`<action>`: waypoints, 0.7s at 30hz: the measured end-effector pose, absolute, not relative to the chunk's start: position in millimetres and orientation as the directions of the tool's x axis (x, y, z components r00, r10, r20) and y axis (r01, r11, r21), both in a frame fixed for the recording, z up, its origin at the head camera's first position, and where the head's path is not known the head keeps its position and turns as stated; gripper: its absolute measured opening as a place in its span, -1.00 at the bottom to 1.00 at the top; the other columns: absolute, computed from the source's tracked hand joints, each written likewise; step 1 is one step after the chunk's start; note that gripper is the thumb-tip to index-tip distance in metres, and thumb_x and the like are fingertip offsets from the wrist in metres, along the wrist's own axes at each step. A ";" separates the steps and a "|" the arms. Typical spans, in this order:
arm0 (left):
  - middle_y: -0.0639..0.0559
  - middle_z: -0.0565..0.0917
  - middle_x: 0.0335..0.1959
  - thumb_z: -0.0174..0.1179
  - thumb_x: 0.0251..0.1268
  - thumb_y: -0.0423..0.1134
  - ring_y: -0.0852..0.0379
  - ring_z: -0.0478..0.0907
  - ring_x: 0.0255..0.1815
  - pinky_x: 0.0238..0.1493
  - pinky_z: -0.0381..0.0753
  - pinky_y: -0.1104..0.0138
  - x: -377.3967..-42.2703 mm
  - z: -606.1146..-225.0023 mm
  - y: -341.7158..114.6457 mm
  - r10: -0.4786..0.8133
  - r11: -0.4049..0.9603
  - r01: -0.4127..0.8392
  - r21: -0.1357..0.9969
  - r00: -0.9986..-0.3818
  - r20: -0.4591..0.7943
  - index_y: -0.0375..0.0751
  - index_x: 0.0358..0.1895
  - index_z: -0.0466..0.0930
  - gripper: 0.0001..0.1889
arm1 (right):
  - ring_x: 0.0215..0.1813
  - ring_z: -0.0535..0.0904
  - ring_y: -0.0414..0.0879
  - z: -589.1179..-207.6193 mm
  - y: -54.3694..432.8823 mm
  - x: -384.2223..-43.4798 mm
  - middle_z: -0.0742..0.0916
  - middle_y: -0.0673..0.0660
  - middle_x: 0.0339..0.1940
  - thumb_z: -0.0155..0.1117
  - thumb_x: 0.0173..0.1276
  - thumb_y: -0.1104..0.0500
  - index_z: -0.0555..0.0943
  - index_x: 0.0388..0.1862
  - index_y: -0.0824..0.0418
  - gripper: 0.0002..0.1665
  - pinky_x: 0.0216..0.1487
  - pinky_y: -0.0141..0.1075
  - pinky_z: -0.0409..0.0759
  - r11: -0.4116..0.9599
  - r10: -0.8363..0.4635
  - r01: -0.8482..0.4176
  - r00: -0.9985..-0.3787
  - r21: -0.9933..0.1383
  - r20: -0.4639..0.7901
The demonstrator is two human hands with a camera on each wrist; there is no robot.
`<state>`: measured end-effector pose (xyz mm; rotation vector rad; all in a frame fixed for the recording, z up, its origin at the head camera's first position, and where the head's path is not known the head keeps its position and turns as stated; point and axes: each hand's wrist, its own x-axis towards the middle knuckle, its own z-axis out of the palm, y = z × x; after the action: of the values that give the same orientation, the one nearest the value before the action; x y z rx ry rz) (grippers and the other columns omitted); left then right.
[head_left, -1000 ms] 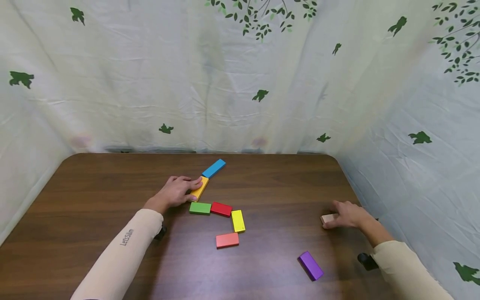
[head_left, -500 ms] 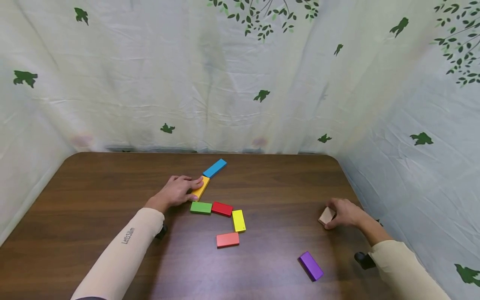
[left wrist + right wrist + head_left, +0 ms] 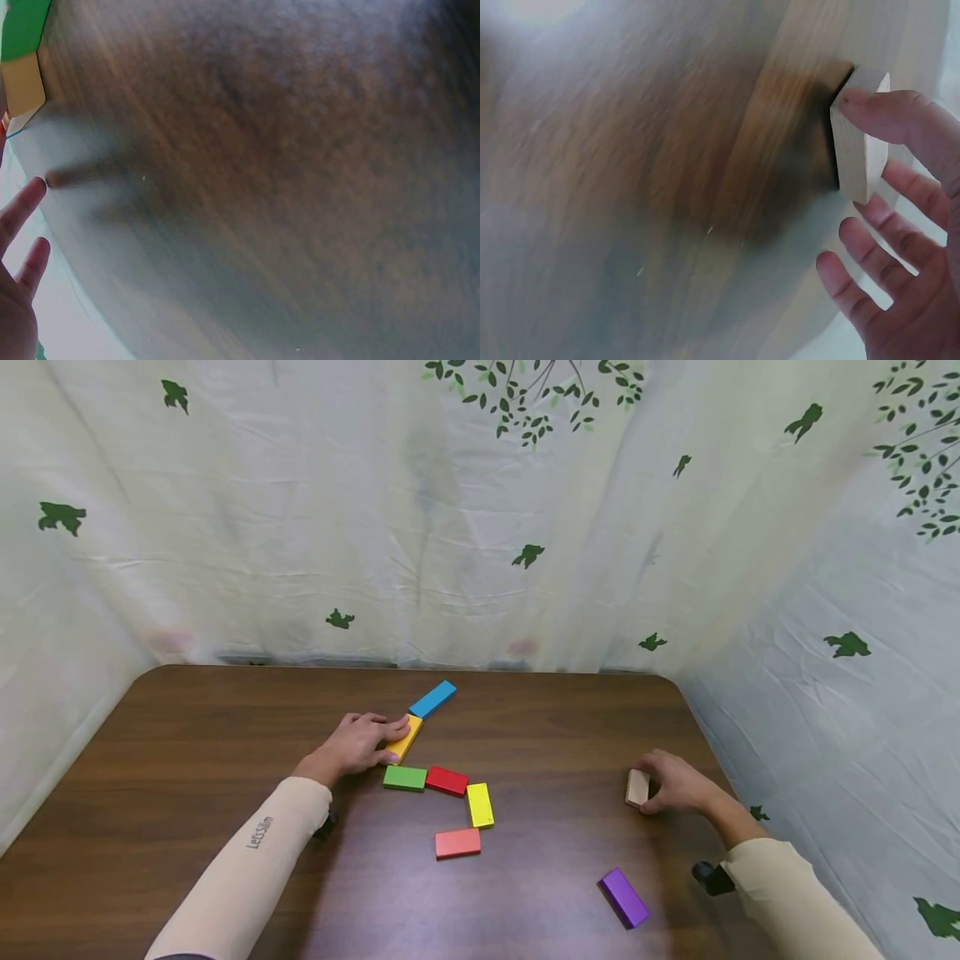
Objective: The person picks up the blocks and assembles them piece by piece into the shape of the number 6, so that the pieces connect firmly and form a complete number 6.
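Observation:
My left hand [image 3: 356, 743] holds an orange-yellow block [image 3: 406, 739] flat on the table, thumb at its near end and forefinger at its far end. A blue block [image 3: 432, 699] meets that far end at an angle. Just below the near end lies a green block [image 3: 405, 778], followed by a red block [image 3: 447, 781], a yellow block [image 3: 480, 805] and a coral block [image 3: 457, 842] in a bending line. Off to the right, my right hand [image 3: 678, 783] pinches a plain wooden block [image 3: 851, 146] between thumb and forefinger, its other fingers spread.
A purple block [image 3: 624, 897] lies askew near the front right of the brown wooden table [image 3: 225, 727]. White cloth [image 3: 300, 527] printed with leaves and birds hangs behind the table and along its sides.
My right hand has turned the wooden block from lying crosswise to pointing away from me, shifting it slightly left. The left hand stays on the orange-yellow block.

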<state>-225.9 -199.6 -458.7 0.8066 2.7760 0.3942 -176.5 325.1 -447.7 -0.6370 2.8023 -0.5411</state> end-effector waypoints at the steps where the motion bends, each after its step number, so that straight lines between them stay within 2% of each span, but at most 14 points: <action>1: -0.09 0.27 0.46 0.25 0.24 -0.06 -0.34 0.21 0.34 0.27 0.08 -0.20 -225.7 -458.6 -199.8 0.549 0.813 0.490 0.315 -0.824 -0.137 -0.16 0.40 0.27 -0.32 | -0.25 0.50 -0.05 -448.3 323.1 -177.6 0.61 0.13 -0.24 0.59 -0.22 0.20 0.58 -0.07 0.42 -0.33 -0.24 -0.17 0.50 0.834 -0.462 -0.384 -0.879 -0.395 -0.119; 7: -0.09 0.27 0.45 0.25 0.24 -0.07 -0.33 0.21 0.34 0.26 0.08 -0.19 -224.3 -458.6 -200.4 0.547 0.814 0.486 0.318 -0.825 -0.138 -0.16 0.40 0.27 -0.32 | -0.23 0.45 -0.09 -450.3 309.4 -184.6 0.59 0.11 -0.18 0.55 -0.21 0.28 0.59 0.05 0.37 -0.29 -0.23 -0.23 0.48 0.800 -0.516 -0.440 -0.851 -0.408 -0.095; 13: -0.08 0.27 0.45 0.26 0.23 -0.06 -0.32 0.21 0.35 0.27 0.08 -0.19 -223.9 -457.6 -200.1 0.549 0.813 0.490 0.314 -0.826 -0.132 -0.15 0.41 0.26 -0.31 | -0.18 0.46 -0.04 -450.2 294.2 -189.7 0.57 0.12 -0.13 0.48 -0.21 0.37 0.58 0.13 0.33 -0.25 -0.18 -0.18 0.49 0.794 -0.522 -0.430 -0.844 -0.429 -0.122; 21: -0.07 0.26 0.46 0.26 0.24 -0.05 -0.31 0.20 0.36 0.28 0.06 -0.19 -225.5 -457.9 -199.7 0.550 0.813 0.490 0.314 -0.824 -0.138 -0.14 0.41 0.26 -0.31 | -0.19 0.47 -0.06 -453.5 274.4 -196.8 0.59 0.14 -0.08 0.52 -0.20 0.36 0.59 0.07 0.35 -0.30 -0.16 -0.18 0.51 0.772 -0.551 -0.473 -0.831 -0.424 -0.077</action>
<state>-225.5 -199.7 -457.9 0.8068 2.7762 0.3927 -196.8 274.4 -453.5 -0.8087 2.7688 -0.5844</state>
